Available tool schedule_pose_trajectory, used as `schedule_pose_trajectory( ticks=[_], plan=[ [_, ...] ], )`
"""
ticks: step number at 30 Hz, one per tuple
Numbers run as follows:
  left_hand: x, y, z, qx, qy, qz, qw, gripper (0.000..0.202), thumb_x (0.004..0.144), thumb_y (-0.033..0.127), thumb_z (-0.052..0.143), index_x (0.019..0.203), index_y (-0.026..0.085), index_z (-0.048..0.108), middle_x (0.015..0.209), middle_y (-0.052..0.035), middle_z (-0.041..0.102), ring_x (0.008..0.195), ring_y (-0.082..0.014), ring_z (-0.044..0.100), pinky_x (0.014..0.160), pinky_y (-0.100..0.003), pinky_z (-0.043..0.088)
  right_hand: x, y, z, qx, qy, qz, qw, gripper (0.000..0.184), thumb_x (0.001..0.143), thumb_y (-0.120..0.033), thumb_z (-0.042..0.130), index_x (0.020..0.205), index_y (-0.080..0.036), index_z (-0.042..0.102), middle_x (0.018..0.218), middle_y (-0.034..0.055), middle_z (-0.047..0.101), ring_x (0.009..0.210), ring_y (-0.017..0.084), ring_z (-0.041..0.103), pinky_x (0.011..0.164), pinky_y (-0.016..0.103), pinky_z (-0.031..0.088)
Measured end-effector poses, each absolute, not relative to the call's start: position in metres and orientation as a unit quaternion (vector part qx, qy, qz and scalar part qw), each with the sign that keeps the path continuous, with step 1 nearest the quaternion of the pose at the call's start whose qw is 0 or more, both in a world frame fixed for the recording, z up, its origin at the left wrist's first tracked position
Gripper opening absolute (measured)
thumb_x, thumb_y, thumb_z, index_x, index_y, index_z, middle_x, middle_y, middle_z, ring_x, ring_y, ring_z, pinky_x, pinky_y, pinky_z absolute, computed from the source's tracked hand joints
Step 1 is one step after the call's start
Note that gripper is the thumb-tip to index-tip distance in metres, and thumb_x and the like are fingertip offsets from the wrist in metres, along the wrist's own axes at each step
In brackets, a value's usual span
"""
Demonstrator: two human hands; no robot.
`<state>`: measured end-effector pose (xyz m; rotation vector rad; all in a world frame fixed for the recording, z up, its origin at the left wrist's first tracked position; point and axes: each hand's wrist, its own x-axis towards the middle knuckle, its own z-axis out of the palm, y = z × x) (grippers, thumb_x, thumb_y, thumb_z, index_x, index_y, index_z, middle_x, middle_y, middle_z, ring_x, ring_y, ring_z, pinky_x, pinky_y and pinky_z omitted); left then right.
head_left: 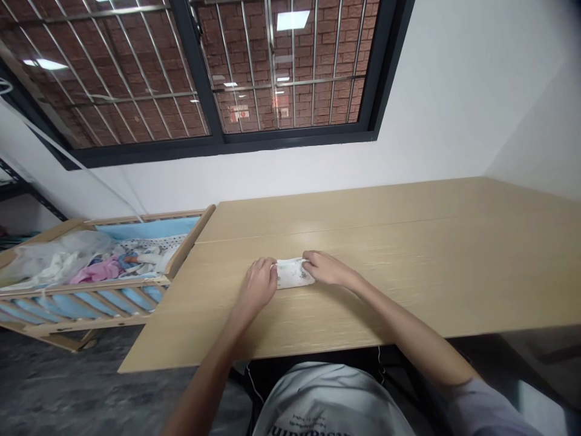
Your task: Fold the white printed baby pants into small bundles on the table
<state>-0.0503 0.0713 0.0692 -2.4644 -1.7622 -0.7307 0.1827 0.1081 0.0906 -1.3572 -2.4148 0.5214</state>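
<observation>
A small folded white cloth (pixel 294 274) with a faint grey print lies flat on the wooden table (pixel 385 254), near its front edge. At the cloth's left end, my left hand (pixel 262 280) has its fingers curled and closed on the edge. My right hand (pixel 327 267) pinches the upper right corner, its fingers bent over the fabric. The parts of the cloth under my fingertips are hidden.
Left of the table stands a wooden crib (pixel 188 245) with a blue lining, holding a pink cloth (pixel 97 270), other fabrics and a clear plastic bag (pixel 68 248). A white wall and a barred window (pixel 290 136) rise behind the table.
</observation>
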Motion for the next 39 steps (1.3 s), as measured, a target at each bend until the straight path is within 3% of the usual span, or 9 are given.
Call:
schedule_pose_trajectory(
  ticks=[8,13,17,20,22,25,29,39],
  plan=[
    [-0.027,0.124,0.042,-0.745,-0.64,-0.175,0.064,0.033,0.102,0.019,0.033,0.108,0.013,0.065,0.107,-0.0166,0.066,0.102,-0.0294,0.061,0.087,-0.041,0.045,0.162,0.149,0.038,-0.582,-0.766,0.159,0.221,0.026,0.104,-0.029,0.036,0.117,-0.013,0.051,0.11,0.0182,0.068,0.096,0.023,0.063,0.075,0.028,0.039],
    [-0.024,0.13,0.028,-0.732,-0.657,-0.168,0.067,0.035,0.102,0.022,0.034,0.111,0.015,0.067,0.109,-0.0173,0.066,0.107,-0.0298,0.06,0.09,-0.042,0.045,0.155,0.151,0.019,-0.612,-0.753,0.13,0.203,0.031,0.105,-0.031,0.034,0.123,-0.012,0.05,0.112,0.0199,0.068,0.101,0.027,0.063,0.08,0.032,0.041],
    [-0.025,0.129,0.029,-0.725,-0.658,-0.192,0.068,0.034,0.101,0.023,0.035,0.113,0.014,0.066,0.111,-0.0178,0.067,0.109,-0.0306,0.06,0.093,-0.044,0.046,0.154,0.147,0.023,-0.627,-0.738,0.086,0.233,0.038,0.103,-0.031,0.037,0.13,-0.009,0.05,0.123,0.0218,0.063,0.113,0.03,0.058,0.093,0.037,0.043],
    [-0.025,0.124,0.032,-0.728,-0.642,-0.227,0.078,0.039,0.103,0.028,0.034,0.132,0.014,0.056,0.131,-0.0178,0.062,0.124,-0.0294,0.054,0.104,-0.046,0.042,0.151,0.134,0.031,-0.585,-0.755,0.011,0.296,0.046,0.102,-0.034,0.035,0.137,-0.007,0.049,0.137,0.0239,0.053,0.126,0.033,0.05,0.106,0.045,0.037],
    [-0.025,0.118,0.031,-0.753,-0.595,-0.273,0.069,0.048,0.104,0.034,0.031,0.146,0.014,0.042,0.148,-0.0172,0.05,0.138,-0.027,0.044,0.113,-0.046,0.037,0.147,0.124,0.035,-0.532,-0.789,-0.014,0.307,0.053,0.102,-0.035,0.032,0.145,-0.007,0.044,0.147,0.0239,0.046,0.136,0.033,0.042,0.114,0.049,0.03],
    [-0.021,0.111,0.023,-0.801,-0.501,-0.328,0.014,0.06,0.104,0.041,0.024,0.156,0.013,0.023,0.162,-0.0169,0.032,0.152,-0.0248,0.026,0.122,-0.048,0.028,0.14,0.112,0.032,-0.468,-0.847,-0.02,0.252,0.064,0.099,-0.034,0.035,0.155,-0.004,0.03,0.16,0.0222,0.031,0.149,0.034,0.024,0.121,0.051,0.018],
    [-0.014,0.107,0.009,-0.825,-0.494,-0.27,-0.051,0.073,0.103,0.053,0.023,0.159,0.006,0.015,0.167,-0.0201,0.016,0.156,-0.0266,0.008,0.126,-0.05,0.017,0.132,0.111,0.015,-0.425,-0.889,-0.013,0.169,0.078,0.094,-0.041,0.044,0.159,-0.003,0.022,0.165,0.0213,0.02,0.153,0.036,0.015,0.124,0.05,0.012],
    [-0.02,0.117,0.001,-0.833,-0.513,-0.193,-0.079,0.074,0.103,0.056,0.015,0.159,0.008,0.015,0.167,-0.019,0.013,0.156,-0.0242,0.006,0.126,-0.048,0.013,0.13,0.117,0.009,-0.464,-0.876,0.003,0.13,0.078,0.092,-0.039,0.042,0.159,-0.004,0.024,0.165,0.019,0.02,0.154,0.034,0.017,0.124,0.05,0.012]
  ],
)
